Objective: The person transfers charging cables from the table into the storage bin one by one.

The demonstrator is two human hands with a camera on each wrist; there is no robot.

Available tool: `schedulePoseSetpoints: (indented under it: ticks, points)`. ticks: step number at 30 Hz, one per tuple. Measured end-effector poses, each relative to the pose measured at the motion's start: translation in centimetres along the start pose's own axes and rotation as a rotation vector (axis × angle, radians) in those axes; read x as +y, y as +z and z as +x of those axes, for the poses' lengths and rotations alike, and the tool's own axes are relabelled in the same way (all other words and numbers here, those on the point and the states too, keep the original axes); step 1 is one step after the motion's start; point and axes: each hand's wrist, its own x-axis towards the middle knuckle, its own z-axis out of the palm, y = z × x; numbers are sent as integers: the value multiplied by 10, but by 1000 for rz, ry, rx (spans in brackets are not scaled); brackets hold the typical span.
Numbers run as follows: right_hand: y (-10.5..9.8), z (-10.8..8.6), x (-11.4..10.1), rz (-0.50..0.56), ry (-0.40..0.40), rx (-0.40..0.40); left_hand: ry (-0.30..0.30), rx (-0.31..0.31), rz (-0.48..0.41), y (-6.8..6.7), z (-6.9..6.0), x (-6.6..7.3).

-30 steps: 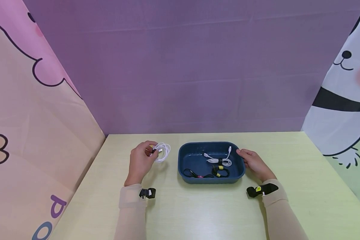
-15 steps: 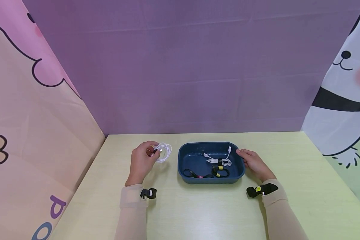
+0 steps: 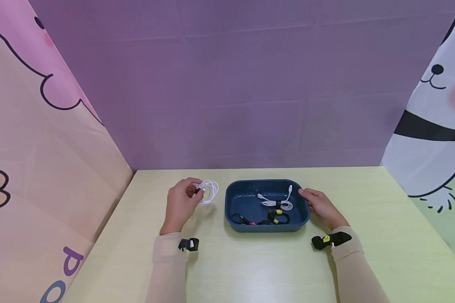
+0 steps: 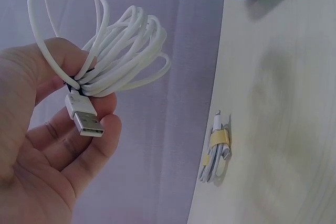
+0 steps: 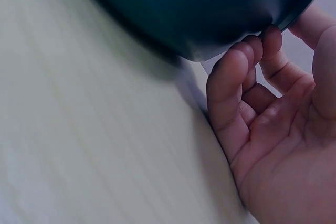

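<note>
Between thumb and fingers, my left hand [image 3: 180,206] pinches a coiled white USB cable [image 4: 123,53] above the table, left of a dark blue bin [image 3: 246,194]. A black tie binds the coil, and its metal USB plug [image 4: 88,123] points out below the thumb in the left wrist view. My right hand [image 3: 323,208] grips the bin's right rim, thumb on top and fingers beneath. Inside the bin lie a white cable [image 3: 282,205] with a black tie, a small black cable with yellow bands [image 3: 279,217] and a black cable with a red tie [image 3: 245,219].
A grey-white cable with a yellow tie [image 4: 214,153] lies on the table in the left wrist view; the left hand hides it in the head view. The pale wooden table [image 3: 250,269] ends at a purple backdrop [image 3: 250,92], with printed cloth on both sides.
My left hand has shifted slightly to the right, toward the bin, with the white USB cable. The right hand and the bin have stayed in place.
</note>
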Motion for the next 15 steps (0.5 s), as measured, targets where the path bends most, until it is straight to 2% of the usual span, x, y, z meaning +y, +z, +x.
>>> schedulePoseSetpoints:
  ticks: [6,15]
  points:
    - [0,1,0,-5,6,5,-12,-6,-11,0,0,2]
    - [0,2,2,1,-7,1,2,-5,-2,1,1,4]
